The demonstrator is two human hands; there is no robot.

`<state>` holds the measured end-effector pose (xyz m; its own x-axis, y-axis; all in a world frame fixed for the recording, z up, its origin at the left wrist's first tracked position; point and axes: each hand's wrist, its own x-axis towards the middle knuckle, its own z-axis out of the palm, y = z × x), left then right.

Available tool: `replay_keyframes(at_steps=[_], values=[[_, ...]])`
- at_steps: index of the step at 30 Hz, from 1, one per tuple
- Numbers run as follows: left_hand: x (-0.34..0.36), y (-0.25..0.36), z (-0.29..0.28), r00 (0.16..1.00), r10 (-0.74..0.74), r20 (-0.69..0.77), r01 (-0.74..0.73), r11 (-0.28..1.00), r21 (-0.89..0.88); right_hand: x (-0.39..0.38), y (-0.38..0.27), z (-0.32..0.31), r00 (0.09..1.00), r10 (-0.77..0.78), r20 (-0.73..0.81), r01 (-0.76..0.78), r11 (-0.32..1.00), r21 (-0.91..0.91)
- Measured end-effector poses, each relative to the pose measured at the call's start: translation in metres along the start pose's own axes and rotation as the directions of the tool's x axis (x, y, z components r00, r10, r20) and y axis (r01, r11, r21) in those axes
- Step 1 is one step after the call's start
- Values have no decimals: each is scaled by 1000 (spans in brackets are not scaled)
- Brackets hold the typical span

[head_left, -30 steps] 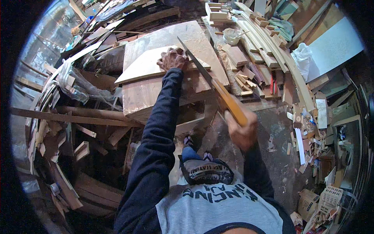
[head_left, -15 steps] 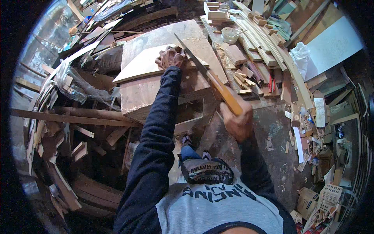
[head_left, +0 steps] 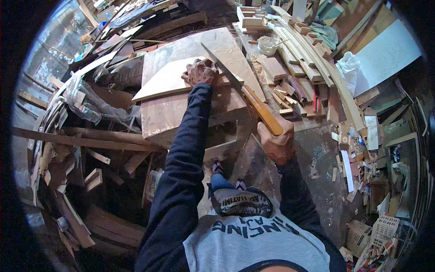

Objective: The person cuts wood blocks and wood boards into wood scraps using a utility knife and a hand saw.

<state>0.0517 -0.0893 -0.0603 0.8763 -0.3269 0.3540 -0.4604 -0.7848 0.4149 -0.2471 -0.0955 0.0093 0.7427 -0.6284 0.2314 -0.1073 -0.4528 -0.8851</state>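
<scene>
A handsaw (head_left: 229,75) slants across the right part of a pale wooden board (head_left: 165,77), its dark blade pointing away to the far left. My right hand (head_left: 277,141) is closed round the saw's yellowish-brown wooden handle. Pressed on the board just left of the blade, my left hand (head_left: 199,73) holds it down with bent fingers. Beneath the board is a box-like wooden work block (head_left: 170,106) with a flat top and an open front. Whether the teeth sit inside a cut cannot be made out.
Right of the block, a bench carries long pale strips (head_left: 312,50), short offcuts (head_left: 283,97), a small tub (head_left: 267,44) and a red-handled tool (head_left: 316,103). A wooden beam (head_left: 81,139) runs along the left. Scrap wood and a cardboard box (head_left: 358,235) lie at lower right.
The view has shifted slightly. My right hand, smeared by motion before, now shows more sharply on the saw handle. My left hand keeps its place on the board.
</scene>
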Motion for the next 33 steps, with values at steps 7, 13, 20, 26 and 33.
replay_keyframes(at_steps=[7,13,20,26,33], values=[[-1,-11,-5,1000,-17,-4,17,1000,1,-62,-6,-21,996,-9,-87,9,1000,-1],[1,-6,1,996,68,-52,-68,998,0,-5,-4,1,997,-56,-55,53,997,-56],[-4,-9,-8,1000,14,5,-14,1000,28,-43,-8,-4,980,-170,-106,166,985,-50],[-2,-14,-8,999,41,16,-42,998,44,-35,-17,3,998,22,-58,-26,998,-65],[-1,-3,-7,999,24,46,-26,999,43,-24,-20,-6,998,43,-42,-45,998,-36]])
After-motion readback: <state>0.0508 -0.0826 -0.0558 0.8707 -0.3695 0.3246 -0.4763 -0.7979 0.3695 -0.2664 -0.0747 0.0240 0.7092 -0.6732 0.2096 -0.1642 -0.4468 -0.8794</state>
